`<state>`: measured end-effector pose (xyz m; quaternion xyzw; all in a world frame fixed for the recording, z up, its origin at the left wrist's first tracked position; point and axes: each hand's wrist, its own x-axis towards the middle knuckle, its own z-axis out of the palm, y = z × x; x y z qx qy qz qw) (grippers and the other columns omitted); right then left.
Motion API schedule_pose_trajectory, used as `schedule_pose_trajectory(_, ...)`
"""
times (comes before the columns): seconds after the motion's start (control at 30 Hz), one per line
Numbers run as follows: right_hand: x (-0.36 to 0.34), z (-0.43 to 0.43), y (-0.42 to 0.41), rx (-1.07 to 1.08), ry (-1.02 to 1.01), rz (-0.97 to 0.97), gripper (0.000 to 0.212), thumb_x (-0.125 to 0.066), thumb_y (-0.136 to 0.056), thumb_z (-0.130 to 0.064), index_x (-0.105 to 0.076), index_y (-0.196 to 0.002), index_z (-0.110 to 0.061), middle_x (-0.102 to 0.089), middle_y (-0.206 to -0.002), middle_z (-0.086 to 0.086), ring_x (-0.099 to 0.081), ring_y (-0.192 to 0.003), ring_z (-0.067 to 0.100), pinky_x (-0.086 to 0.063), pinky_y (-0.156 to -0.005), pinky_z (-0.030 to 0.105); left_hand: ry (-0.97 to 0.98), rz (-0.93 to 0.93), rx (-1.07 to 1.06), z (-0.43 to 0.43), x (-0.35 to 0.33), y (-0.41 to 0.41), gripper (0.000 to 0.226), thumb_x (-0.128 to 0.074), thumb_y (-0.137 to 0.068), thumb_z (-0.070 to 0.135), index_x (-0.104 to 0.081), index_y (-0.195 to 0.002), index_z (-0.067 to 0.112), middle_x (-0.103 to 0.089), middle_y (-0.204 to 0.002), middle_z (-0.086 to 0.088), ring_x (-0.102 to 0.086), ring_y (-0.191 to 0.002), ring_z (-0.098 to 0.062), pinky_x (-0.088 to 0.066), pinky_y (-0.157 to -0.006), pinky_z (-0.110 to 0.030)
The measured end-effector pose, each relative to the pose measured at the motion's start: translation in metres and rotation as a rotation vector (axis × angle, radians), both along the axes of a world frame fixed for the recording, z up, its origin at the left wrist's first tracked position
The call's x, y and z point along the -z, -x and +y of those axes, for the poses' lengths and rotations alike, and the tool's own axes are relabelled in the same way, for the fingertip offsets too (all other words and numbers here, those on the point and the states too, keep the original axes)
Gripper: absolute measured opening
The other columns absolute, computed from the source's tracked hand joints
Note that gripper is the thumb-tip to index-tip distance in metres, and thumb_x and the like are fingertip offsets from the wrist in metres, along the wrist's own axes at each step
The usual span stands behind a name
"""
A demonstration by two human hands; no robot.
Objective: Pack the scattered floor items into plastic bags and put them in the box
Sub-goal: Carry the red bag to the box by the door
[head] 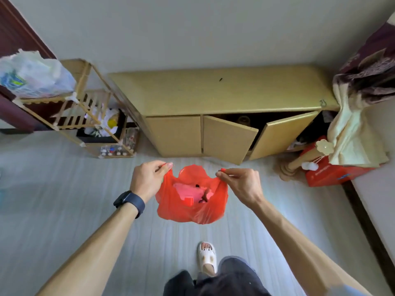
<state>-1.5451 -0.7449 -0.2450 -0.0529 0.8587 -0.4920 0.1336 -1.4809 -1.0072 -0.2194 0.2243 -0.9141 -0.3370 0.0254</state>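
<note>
A red plastic bag (192, 207) hangs in mid-air above the pale floor, held by its two handles. My left hand (147, 178) pinches the left handle between thumb and fingers. My right hand (239, 181) pinches the right handle the same way. The bag's mouth is spread between them, and inside I see a pink item (189, 192) and something small and dark. A red cardboard box (333, 173) sits on the floor at the right, partly covered by a cream cloth and a wooden stand.
A low tan cabinet (213, 97) stands straight ahead with two doors ajar. A wooden rack (85, 116) holding bags and a dark bin sits at the left. A bed edge (376, 210) runs along the right. My slippered foot (207, 257) is below the bag.
</note>
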Motion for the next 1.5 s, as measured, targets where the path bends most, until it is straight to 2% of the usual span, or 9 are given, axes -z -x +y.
schedule_pose_trajectory(0.13, -0.022, -0.064, 0.037, -0.045, 0.056, 0.104, 0.01, -0.082, -0.081, -0.028, -0.082, -0.087, -0.02, -0.068, -0.074, -0.03, -0.07, -0.079, -0.002, -0.056, -0.073, 0.025, -0.058, 0.076, -0.032, -0.055, -0.024, 0.042, 0.028, -0.063, -0.091, 0.043, -0.076, -0.084, 0.019, -0.072, -0.07, 0.005, -0.066, -0.069, -0.007, -0.05, -0.068, -0.034)
schedule_pose_trajectory(0.27, -0.051, -0.126, 0.08, -0.071, 0.068, 0.246, 0.015, -0.079, -0.084, -0.032, -0.081, -0.09, -0.019, -0.075, -0.082, -0.016, -0.069, -0.076, -0.005, -0.056, -0.072, 0.028, -0.043, 0.153, 0.005, -0.107, -0.057, 0.087, 0.025, -0.062, -0.092, 0.044, -0.077, -0.088, 0.025, -0.07, -0.07, 0.017, -0.062, -0.065, 0.007, -0.048, -0.062, -0.02)
schedule_pose_trajectory(0.4, -0.082, -0.196, 0.131, -0.067, 0.115, 0.347, 0.015, -0.078, -0.084, -0.033, -0.081, -0.088, -0.019, -0.077, -0.08, -0.005, -0.07, -0.069, 0.003, -0.057, -0.07, 0.031, -0.04, 0.267, 0.032, -0.173, -0.089, 0.136, 0.024, -0.063, -0.092, 0.042, -0.076, -0.088, 0.022, -0.073, -0.079, 0.01, -0.066, -0.077, -0.001, -0.052, -0.073, -0.029)
schedule_pose_trajectory(0.6, -0.137, -0.312, 0.207, 0.011, 0.205, 0.406, 0.008, -0.081, -0.081, -0.033, -0.08, -0.085, -0.025, -0.068, -0.065, -0.029, -0.069, -0.071, -0.007, -0.056, -0.074, 0.024, -0.039, 0.4, 0.101, -0.288, -0.143, 0.213, 0.022, -0.064, -0.091, 0.041, -0.073, -0.079, 0.025, -0.07, -0.07, 0.011, -0.064, -0.07, 0.003, -0.049, -0.066, -0.026)
schedule_pose_trajectory(0.67, -0.153, -0.349, 0.228, 0.026, 0.237, 0.446, 0.009, -0.081, -0.081, -0.03, -0.081, -0.086, -0.023, -0.067, -0.064, -0.03, -0.067, -0.069, -0.01, -0.055, -0.073, 0.018, -0.037, 0.429, 0.131, -0.324, -0.16, 0.237, 0.021, -0.065, -0.091, 0.043, -0.074, -0.08, 0.028, -0.073, -0.077, 0.011, -0.067, -0.077, 0.0, -0.053, -0.074, -0.033)
schedule_pose_trajectory(0.83, -0.177, -0.429, 0.286, 0.099, 0.344, 0.456, 0.007, -0.081, -0.082, -0.026, -0.081, -0.088, -0.022, -0.07, -0.074, -0.03, -0.068, -0.075, -0.009, -0.051, -0.073, 0.008, 0.026, 0.515, 0.137, -0.399, -0.195, 0.299, 0.02, -0.066, -0.089, 0.044, -0.077, -0.088, 0.027, -0.074, -0.084, 0.017, -0.066, -0.081, 0.008, -0.051, -0.077, -0.019)
schedule_pose_trajectory(1.13, -0.205, -0.608, 0.395, 0.124, 0.474, 0.534, 0.007, -0.076, -0.086, -0.023, -0.08, -0.092, -0.021, -0.073, -0.088, -0.025, -0.07, -0.079, -0.005, -0.057, -0.078, 0.02, 0.098, 0.576, -0.018, -0.567, -0.234, 0.413, 0.027, -0.062, -0.093, 0.042, -0.077, -0.083, 0.021, -0.061, -0.056, 0.017, -0.059, -0.061, 0.003, -0.036, -0.062, -0.004)
schedule_pose_trajectory(1.23, -0.208, -0.664, 0.427, 0.103, 0.494, 0.544, 0.008, -0.076, -0.086, -0.024, -0.08, -0.092, -0.022, -0.075, -0.095, -0.018, -0.071, -0.082, -0.002, -0.056, -0.081, 0.021, 0.108, 0.594, -0.044, -0.624, -0.238, 0.444, 0.029, -0.06, -0.094, 0.043, -0.077, -0.083, 0.021, -0.068, -0.063, 0.008, -0.062, -0.065, -0.002, -0.041, -0.064, -0.007)
schedule_pose_trajectory(1.5, -0.232, -0.817, 0.496, 0.029, 0.557, 0.551, 0.005, -0.078, -0.085, -0.021, -0.079, -0.084, -0.026, -0.075, -0.092, -0.02, -0.07, -0.085, -0.004, -0.055, -0.078, 0.018, 0.098, 0.642, -0.105, -0.758, -0.262, 0.499, 0.024, -0.062, -0.092, 0.045, -0.078, -0.09, 0.028, -0.072, -0.079, 0.016, -0.065, -0.074, 0.003, -0.051, -0.077, -0.019)
